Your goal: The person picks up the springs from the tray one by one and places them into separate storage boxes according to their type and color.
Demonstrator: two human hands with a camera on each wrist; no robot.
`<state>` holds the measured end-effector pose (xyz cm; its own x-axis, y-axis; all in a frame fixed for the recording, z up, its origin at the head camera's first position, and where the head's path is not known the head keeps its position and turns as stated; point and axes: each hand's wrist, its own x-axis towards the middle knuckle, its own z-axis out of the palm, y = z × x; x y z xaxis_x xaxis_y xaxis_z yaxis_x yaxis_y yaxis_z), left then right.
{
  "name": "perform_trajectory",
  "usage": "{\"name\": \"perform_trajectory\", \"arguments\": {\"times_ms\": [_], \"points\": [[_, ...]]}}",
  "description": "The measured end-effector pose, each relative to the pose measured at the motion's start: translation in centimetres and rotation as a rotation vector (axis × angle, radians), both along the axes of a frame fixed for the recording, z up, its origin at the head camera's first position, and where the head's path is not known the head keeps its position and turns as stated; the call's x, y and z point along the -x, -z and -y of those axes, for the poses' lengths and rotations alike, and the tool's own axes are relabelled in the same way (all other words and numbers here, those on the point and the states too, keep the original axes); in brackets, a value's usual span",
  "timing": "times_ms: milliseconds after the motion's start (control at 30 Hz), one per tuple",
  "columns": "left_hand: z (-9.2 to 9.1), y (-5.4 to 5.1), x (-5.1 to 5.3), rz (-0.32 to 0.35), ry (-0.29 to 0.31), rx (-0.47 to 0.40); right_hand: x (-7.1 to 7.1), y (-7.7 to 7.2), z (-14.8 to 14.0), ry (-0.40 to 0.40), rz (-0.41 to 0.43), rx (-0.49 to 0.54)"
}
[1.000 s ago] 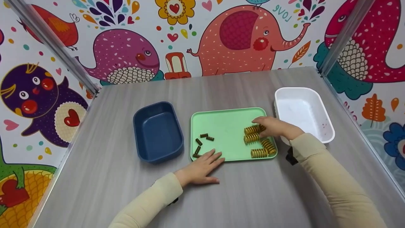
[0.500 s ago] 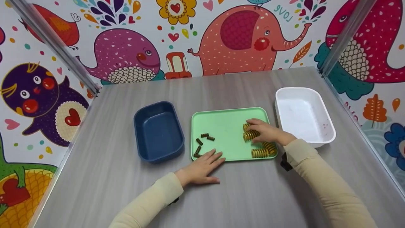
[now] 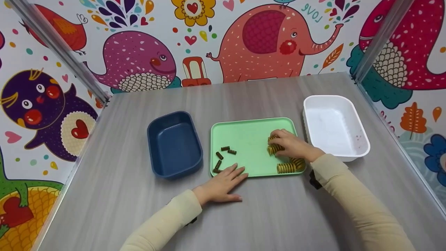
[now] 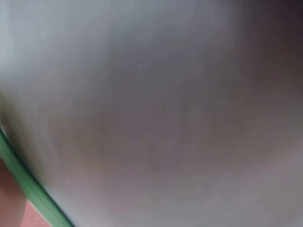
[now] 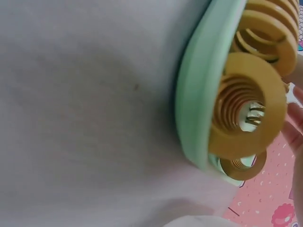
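On the light green tray (image 3: 249, 139), several yellow coil springs (image 3: 286, 168) lie at the right side and several small dark springs (image 3: 219, 156) at the left. The right hand (image 3: 291, 144) reaches over the tray's right side, its bent fingers around yellow springs (image 3: 273, 149) that they partly cover. In the right wrist view, large yellow springs (image 5: 248, 106) stand near the tray's edge (image 5: 199, 90), with the fingers (image 5: 294, 118) beyond them. The left hand (image 3: 222, 184) rests spread on the tray's front edge and the table, holding nothing.
A dark blue bin (image 3: 174, 146) stands left of the tray, and a white bin (image 3: 334, 125) stands close to its right. Patterned panels (image 3: 139, 62) with metal posts enclose the grey table (image 3: 258, 216) at the back and sides.
The right hand has moved slightly left over the yellow springs, and its fingers have closed in on them. The upper springs have shifted slightly left. The left hand has stayed where it was.
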<state>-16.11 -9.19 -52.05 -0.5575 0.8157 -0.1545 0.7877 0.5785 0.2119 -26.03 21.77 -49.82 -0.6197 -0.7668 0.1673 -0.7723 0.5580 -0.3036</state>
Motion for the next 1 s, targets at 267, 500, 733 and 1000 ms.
{"name": "perform_trajectory", "arguments": {"times_ms": [267, 500, 733, 1000], "points": [[0.0, 0.12, 0.04, -0.007, 0.002, 0.0, 0.18, -0.38, 0.14, -0.041, 0.071, -0.012], [-0.07, 0.14, 0.0, -0.014, 0.004, 0.006, 0.01, -0.28, -0.18, -0.015, 0.205, -0.075], [-0.06, 0.24, -0.03, -0.038, 0.022, -0.016, 0.17, 0.1, -0.36, -0.017, 0.273, -0.066], [-0.05, 0.19, -0.05, -0.064, 0.024, -0.007, 0.29, 0.11, -0.09, -0.014, 0.321, -0.063]]}}
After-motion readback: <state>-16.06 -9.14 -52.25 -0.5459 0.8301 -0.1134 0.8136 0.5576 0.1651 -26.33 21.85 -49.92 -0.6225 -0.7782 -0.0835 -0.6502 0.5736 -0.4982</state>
